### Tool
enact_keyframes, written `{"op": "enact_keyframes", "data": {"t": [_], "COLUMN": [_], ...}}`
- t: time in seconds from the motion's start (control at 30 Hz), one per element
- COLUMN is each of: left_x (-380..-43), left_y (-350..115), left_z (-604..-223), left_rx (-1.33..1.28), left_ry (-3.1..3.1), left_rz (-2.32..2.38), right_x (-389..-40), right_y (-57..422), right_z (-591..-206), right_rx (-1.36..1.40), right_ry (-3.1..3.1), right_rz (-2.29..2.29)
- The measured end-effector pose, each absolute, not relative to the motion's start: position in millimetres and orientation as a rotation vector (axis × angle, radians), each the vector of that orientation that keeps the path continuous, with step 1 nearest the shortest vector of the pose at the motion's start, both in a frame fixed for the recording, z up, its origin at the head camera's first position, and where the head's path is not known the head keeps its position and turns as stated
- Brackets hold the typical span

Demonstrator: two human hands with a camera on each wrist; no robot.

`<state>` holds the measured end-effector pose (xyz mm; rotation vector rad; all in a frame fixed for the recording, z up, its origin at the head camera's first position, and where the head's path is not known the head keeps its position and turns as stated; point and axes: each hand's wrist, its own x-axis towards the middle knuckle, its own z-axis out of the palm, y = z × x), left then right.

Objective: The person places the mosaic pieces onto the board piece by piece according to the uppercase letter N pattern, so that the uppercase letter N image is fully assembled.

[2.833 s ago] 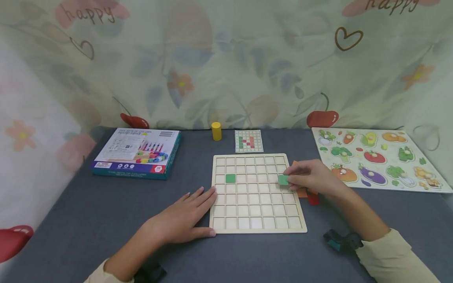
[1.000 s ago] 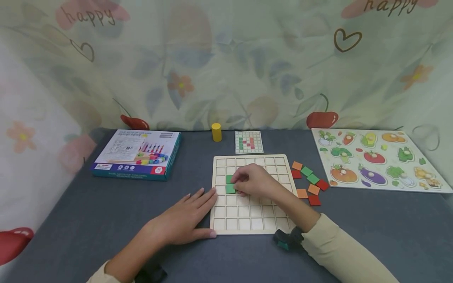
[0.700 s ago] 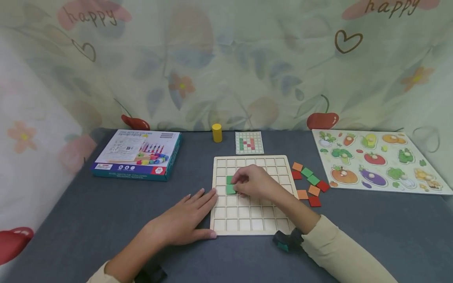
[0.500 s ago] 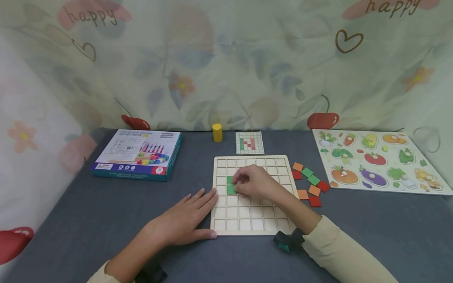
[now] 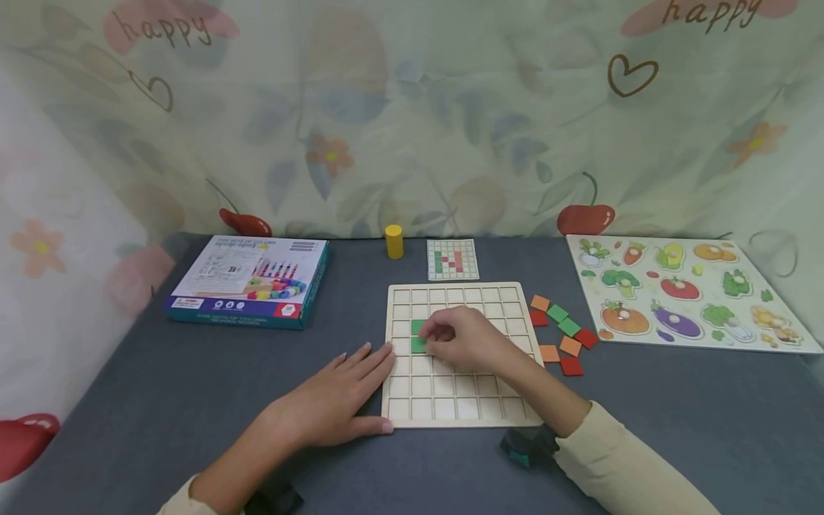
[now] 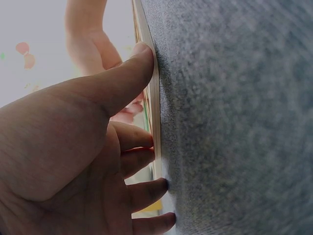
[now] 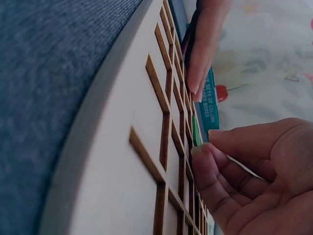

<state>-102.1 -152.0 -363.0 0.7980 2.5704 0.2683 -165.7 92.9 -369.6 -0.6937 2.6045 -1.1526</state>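
Note:
My left hand (image 5: pixel 337 404) rests flat against the left edge of a wooden grid board (image 5: pixel 455 409). Its thumb touches the near corner, and its spread fingertips meet the side rim. Two green square tiles lie one behind the other in the board's second column: the far tile (image 5: pixel 417 327) and the near tile (image 5: pixel 418 345). Over the board, my right hand (image 5: pixel 466 340) is bent, with thumb and fingertips at the near tile's right side. In the right wrist view, the fingertips touch or nearly touch a green tile (image 7: pixel 196 131); no clear pinch shows.
Loose orange, red and green tiles (image 5: pixel 569 327) lie right of the board. A pattern card (image 5: pixel 453 272) and a yellow cylinder (image 5: pixel 394 242) stand behind it. A boxed set (image 5: pixel 247 282) sits left, a vegetable puzzle board (image 5: pixel 650 279) right.
My right hand brought a green tile from the board's right side to the cell before the first tile. Lately it shifted slightly nearer and to the right. The left hand stayed put.

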Motion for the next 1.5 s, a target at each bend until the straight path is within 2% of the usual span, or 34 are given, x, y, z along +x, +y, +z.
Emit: {"op": "enact_keyframes", "data": {"t": [0.47,0.87,1.2,1.5], "left_x": [-102.0,-102.3,-101.4,-101.7], "left_y": [-152.0,-151.2,-151.1,-151.6], "left_z": [-361.7,-361.8,-361.9,-362.4], "left_rx": [0.804,0.799,0.794,0.808], "left_ry": [2.566,2.564,2.577,2.572], "left_rz": [0.274,0.268,0.256,0.263], "right_x": [-170.3,-166.3,-170.7,-174.8], "right_y": [94.8,113.7,157.8,214.7], "right_z": [-371.7,-368.3,-364.3,-357.6], "right_rx": [-0.740,-0.656,-0.592,-0.442], "right_ry": [2.682,2.660,2.744,2.928], "right_rz": [-0.881,-0.998,-1.089,-0.951]}}
